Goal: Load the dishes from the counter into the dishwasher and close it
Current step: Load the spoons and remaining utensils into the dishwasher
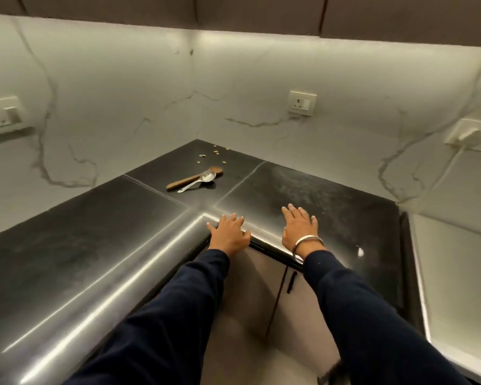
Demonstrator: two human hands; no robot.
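Spanning the corner, black polished stone counter point(67, 245) carries everything. Left hand point(229, 232) and right hand point(300, 226) rest flat at its front edge, fingers straight, holding nothing. Brown wooden spoon point(190, 178) and steel spoon point(199, 181) lie touching, well back. Risk: long reach; crossed spoons may slide or scatter small tan seeds point(213, 155).
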